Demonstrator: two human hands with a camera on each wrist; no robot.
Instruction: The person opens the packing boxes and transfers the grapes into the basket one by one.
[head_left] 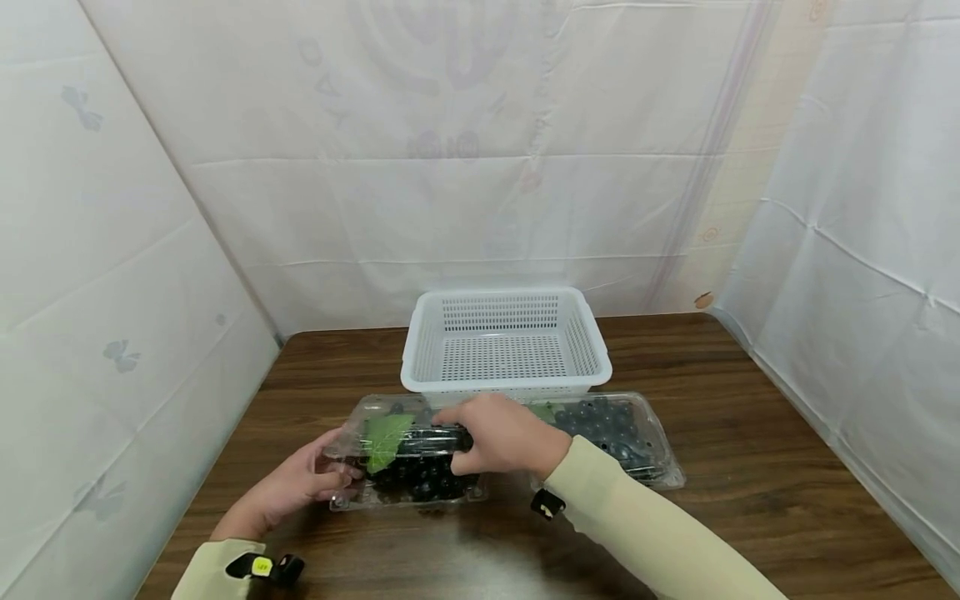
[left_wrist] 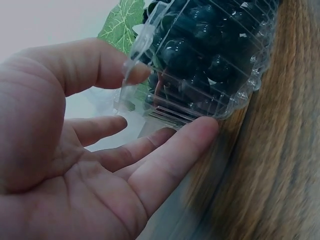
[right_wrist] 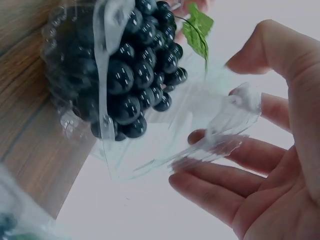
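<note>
A clear plastic clamshell box (head_left: 423,492) of dark grapes (left_wrist: 205,37) rests on the table, with a green leaf (head_left: 387,440) among the fruit. My left hand (head_left: 303,479) holds the box's left end; in the left wrist view its thumb lies on the rim and a fingertip touches the lower corner. At the other end is my right hand (head_left: 498,433). Its fingers touch the raised clear lid (right_wrist: 215,125) from outside, while the thumb stands apart from the plastic, as the right wrist view shows.
Behind the box stands a white perforated plastic basket (head_left: 412,350). A second clamshell box (head_left: 663,454) of dark grapes lies to the right, partly behind my right hand. The wooden table (head_left: 765,467) meets white sheeting (head_left: 480,217) at the back and sides.
</note>
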